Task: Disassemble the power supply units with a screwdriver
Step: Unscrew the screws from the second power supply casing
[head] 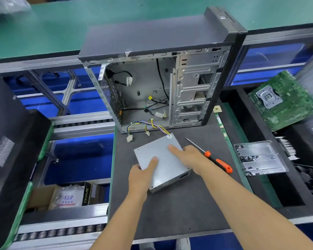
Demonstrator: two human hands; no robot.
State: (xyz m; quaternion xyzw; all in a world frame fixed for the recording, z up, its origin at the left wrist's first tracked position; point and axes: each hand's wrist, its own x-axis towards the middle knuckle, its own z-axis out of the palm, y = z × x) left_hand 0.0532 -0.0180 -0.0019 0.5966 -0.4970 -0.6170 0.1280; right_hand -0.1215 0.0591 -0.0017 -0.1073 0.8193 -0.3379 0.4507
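Left hand [141, 175] gripping, right hand [186, 156] flat atop plain grey metal power supply unit [163, 166], wires trailing.

Power supply unit [161, 163] lying flat at the middle of the table [179, 210], its cable bundle [148, 126] trailing toward the open computer case [157, 78] at the far edge. Left hand [142, 175] grips the unit's near-left edge, thumb on top; right hand [188, 156] rests on its upper face, fingers extended. Screwdriver [210, 156] lies just right of the unit. Screw tray [258, 157] and circuit board [282, 100] sit beyond the table's right edge.
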